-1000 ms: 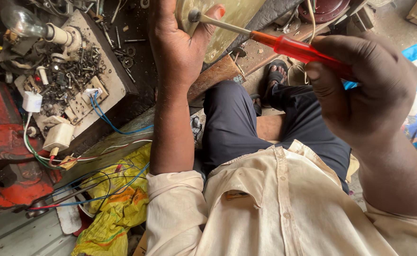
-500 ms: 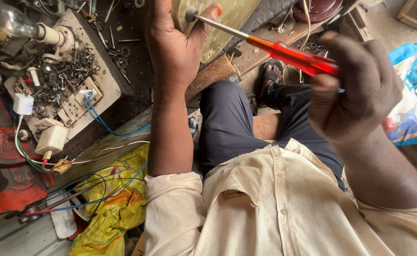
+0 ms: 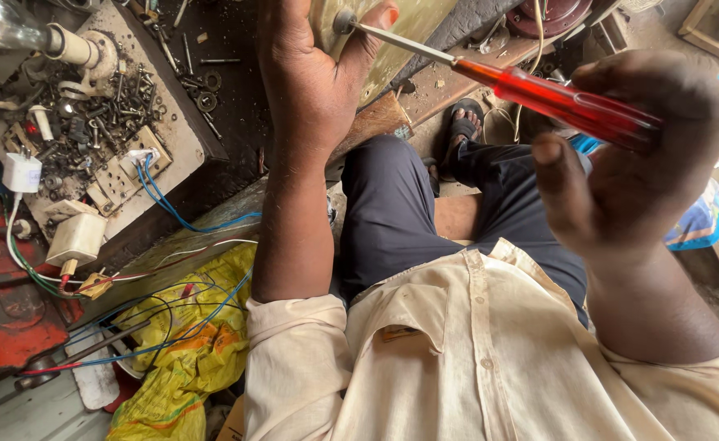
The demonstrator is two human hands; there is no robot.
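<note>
A cluttered workshop in daylight: at the left a dirty board (image 3: 171, 139) strewn with screws, with a light bulb (image 3: 0, 24) at its far end, and a yellow sack (image 3: 188, 359) nearer.

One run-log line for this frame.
left hand: steadies brass-coloured part | right hand: grips red-handled screwdriver | tip: on part beside left thumb | posture: seated

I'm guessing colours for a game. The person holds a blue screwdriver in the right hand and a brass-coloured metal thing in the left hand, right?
Not quite. The head view shows the screwdriver has a red handle, not blue. The rest holds: the right hand grips it, and the left hand holds the brass-coloured metal thing.
</note>
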